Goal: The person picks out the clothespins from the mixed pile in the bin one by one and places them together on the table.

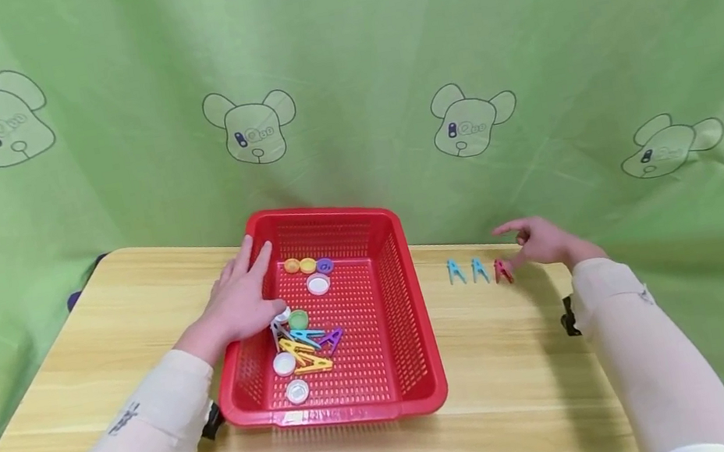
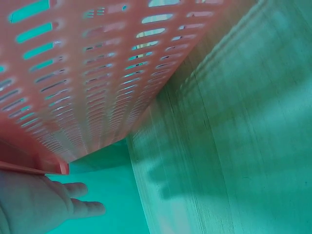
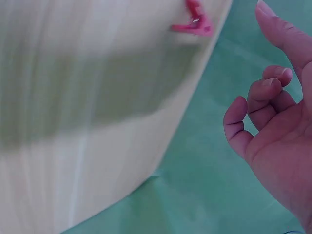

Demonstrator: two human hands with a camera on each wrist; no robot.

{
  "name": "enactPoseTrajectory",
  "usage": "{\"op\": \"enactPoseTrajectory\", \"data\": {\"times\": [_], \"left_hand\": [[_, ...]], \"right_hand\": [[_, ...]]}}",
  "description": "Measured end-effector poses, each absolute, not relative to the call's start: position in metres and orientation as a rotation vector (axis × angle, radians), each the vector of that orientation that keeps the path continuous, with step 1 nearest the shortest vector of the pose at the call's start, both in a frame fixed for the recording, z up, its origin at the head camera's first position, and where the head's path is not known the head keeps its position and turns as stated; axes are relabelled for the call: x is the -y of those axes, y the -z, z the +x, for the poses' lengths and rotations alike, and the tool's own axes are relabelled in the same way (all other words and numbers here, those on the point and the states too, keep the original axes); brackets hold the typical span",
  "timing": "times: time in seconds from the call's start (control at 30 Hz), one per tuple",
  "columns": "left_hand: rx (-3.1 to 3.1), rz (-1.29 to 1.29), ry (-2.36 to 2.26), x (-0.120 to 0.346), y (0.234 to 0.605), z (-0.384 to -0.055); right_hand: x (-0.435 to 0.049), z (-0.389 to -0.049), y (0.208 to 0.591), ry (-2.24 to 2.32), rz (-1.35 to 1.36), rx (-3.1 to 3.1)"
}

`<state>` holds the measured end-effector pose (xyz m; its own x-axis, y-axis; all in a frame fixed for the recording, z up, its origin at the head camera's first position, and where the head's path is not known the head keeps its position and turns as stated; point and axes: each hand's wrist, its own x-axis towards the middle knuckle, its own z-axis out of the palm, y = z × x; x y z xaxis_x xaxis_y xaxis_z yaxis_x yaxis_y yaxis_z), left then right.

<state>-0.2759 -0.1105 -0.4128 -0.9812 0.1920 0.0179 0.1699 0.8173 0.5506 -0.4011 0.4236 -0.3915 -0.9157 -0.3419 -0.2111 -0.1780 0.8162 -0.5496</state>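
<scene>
My left hand (image 1: 238, 297) rests over the left rim of a red plastic basket (image 1: 424, 327), its fingers stretched out. In the left wrist view, that hand (image 2: 39, 202) shows below the slotted basket wall (image 2: 92, 73). Beyond the basket's right side, my right hand (image 1: 544, 240) hovers beside a red clothespin (image 1: 503, 271), holding nothing. The right wrist view shows this hand (image 3: 278, 114) with some fingers loosely bent, apart from the clothespin (image 3: 197, 22). Two blue clothespins, one in the middle (image 1: 479, 270) and one at the left (image 1: 455, 272), stand in a row with the red one.
Inside the basket lie several clothespins, including a purple one (image 1: 332, 340), and several round caps, among them a green cap (image 1: 298, 320) and a white cap (image 1: 317, 284). A green curtain (image 1: 333, 41) hangs right behind the wooden table (image 1: 507, 424).
</scene>
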Motion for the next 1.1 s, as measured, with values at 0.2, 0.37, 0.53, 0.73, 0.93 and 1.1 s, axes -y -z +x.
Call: {"op": "enactPoseTrajectory", "data": {"times": [0.2,0.37,0.53,0.73,0.93,1.1], "left_hand": [[-2.959,0.294,-0.882,0.11,0.413,-0.276],[-2.974,0.317,-0.864,0.108,0.413,-0.276],[-2.972,0.301,-0.868,0.11,0.414,-0.276],[-2.973,0.292,-0.861,0.111,0.414,-0.276],[-2.975,0.299,-0.854,0.109,0.413,-0.275],[-2.975,0.291,-0.862,0.109,0.413,-0.275]], "right_hand": [[-0.403,-0.398,0.369,0.746,-0.477,-2.726],[-0.385,-0.394,0.35,0.714,-0.532,-2.772],[-0.362,-0.394,0.333,0.696,-0.586,-2.8],[-0.331,-0.396,0.321,0.68,-0.628,-2.803],[-0.295,-0.395,0.316,0.622,-0.775,-2.793],[-0.262,-0.392,0.314,0.583,-0.897,-2.75]]}}
